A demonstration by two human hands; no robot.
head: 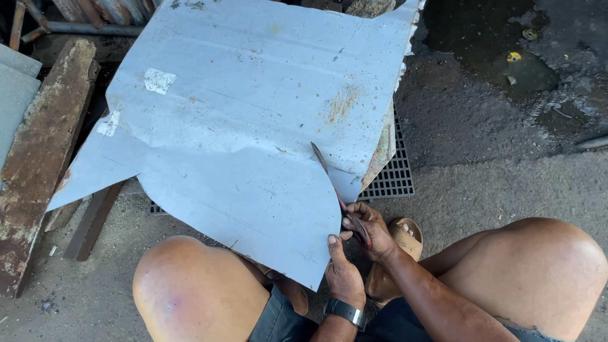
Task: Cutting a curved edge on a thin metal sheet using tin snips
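A large sheet of pale grey metal [253,114] lies across my lap and the ground, with rust spots and a partly cut edge. My left hand [342,269], a black watch on its wrist, pinches the sheet's near edge between thumb and fingers. My right hand [370,231] grips the handles of metal shears [332,187], whose blades reach up into a cut in the sheet. Both bare knees frame the hands.
A metal floor grate [392,174] lies under the sheet's right side. A rusty beam [38,158] and metal bars sit at the left. A dark wet patch [500,57] with small yellow bits is at the upper right. My sandal [408,234] rests on dirt.
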